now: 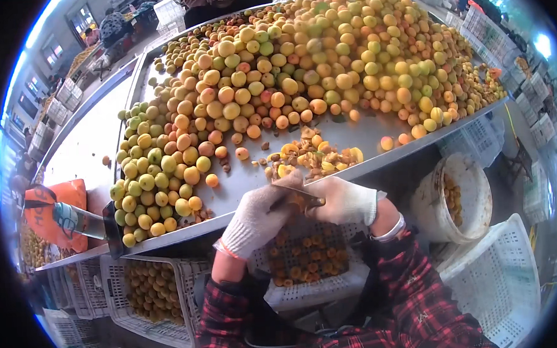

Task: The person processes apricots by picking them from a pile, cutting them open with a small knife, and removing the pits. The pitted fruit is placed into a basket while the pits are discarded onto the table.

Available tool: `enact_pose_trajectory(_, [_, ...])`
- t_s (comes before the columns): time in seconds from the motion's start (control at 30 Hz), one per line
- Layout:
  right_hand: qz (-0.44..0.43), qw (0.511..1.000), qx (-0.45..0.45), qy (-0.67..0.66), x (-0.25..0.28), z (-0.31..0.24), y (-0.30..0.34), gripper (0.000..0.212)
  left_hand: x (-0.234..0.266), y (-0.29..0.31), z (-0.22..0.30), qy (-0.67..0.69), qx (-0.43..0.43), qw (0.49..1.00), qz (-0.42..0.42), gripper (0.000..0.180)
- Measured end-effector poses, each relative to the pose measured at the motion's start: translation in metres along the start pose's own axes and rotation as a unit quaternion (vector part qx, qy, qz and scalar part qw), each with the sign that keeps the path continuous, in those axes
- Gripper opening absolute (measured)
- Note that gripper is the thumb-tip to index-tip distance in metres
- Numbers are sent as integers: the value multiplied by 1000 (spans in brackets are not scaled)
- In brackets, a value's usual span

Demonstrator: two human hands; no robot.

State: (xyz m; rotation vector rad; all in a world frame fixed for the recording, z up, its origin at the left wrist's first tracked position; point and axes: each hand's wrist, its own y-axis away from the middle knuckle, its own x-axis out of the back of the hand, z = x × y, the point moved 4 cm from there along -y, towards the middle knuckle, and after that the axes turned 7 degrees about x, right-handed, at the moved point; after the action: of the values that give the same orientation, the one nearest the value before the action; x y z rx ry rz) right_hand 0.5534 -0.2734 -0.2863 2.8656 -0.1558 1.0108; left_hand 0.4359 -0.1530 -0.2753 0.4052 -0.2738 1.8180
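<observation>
Apricot halves (313, 256) are partly covering a crate's (321, 294) bottom. Above, the gloved left hand (249, 222) and right hand (345, 199) are meeting at a knife (301, 191); fingers are hiding what each grip is clamping, so I cannot tell. Beyond, cut pieces (315, 159) are lying on the worktop (244, 178); a large heap of whole apricots (241, 95) is remaining.

The left hand (252, 222) and right hand (347, 199) partly hide a thin dark tool (303, 193), their grip unclear; plaid sleeves (413, 280) partly cover the near crate (311, 292); the far person (229, 7) is cut off by the upper edge; a far-left worker (113, 27) is too small to tell; far-right crates (483, 31) blur.
</observation>
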Motion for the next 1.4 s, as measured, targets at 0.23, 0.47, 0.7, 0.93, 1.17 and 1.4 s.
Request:
enact_pose_trajectory(0.23, [151,988,14,39,33,18,14,32,3,-3,-12,72,49,996,2,35])
enact_pose_trajectory(0.47, [210,964,-121,-112,47,17,29,34,-32,5,-26,110,160,973,-124,33])
enact_pose_trajectory(0.7, [250,951,-109,-149,51,21,35,33,-64,2,-54,-110,55,975,-187,32])
enact_pose_trajectory(0.93, [257,950,-83,-155,61,17,36,28,-59,-13,-155,-323,190,919,-124,55])
enact_pose_trajectory(1.17, [266,954,-66,-123,57,23,30,30,-29,-19,-244,-314,220,923,37,59])
enact_pose_trajectory(1.4, [272,961,-45,-37,56,21,22,35,-19,-24,-284,-242,263,930,85,50])
